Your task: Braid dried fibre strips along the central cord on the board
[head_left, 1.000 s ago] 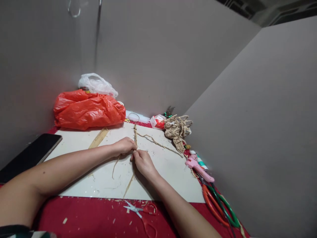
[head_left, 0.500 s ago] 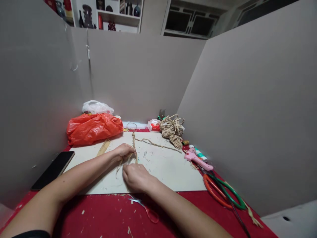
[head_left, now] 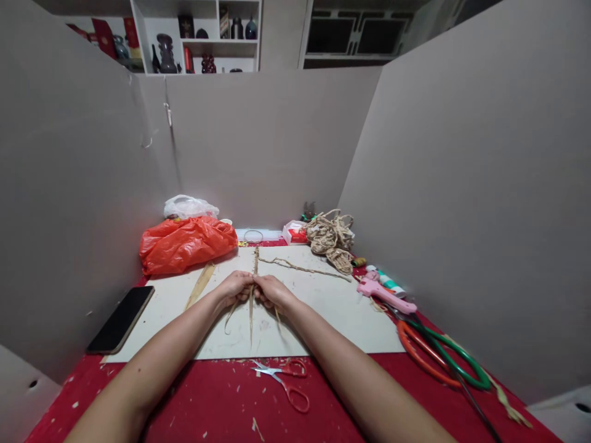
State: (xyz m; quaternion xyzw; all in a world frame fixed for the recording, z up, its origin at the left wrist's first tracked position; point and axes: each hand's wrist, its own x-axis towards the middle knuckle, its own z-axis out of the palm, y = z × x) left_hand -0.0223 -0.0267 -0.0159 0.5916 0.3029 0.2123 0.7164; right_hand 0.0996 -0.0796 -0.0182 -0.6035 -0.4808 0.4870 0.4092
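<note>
My left hand (head_left: 236, 288) and right hand (head_left: 272, 290) pinch the straw braid (head_left: 254, 266) mid-board; its far part looks plaited, while loose strands (head_left: 252, 317) trail toward the near table edge, unbraided.

No text, label, brand or number can be read anywhere. The small red-and-white box (head_left: 294, 233) at twelve o'clock beyond the white board (head_left: 323, 307) bears print too small to make out, and the red items (head_left: 104, 38) on the shelf at eleven o'clock are too blurred.
</note>
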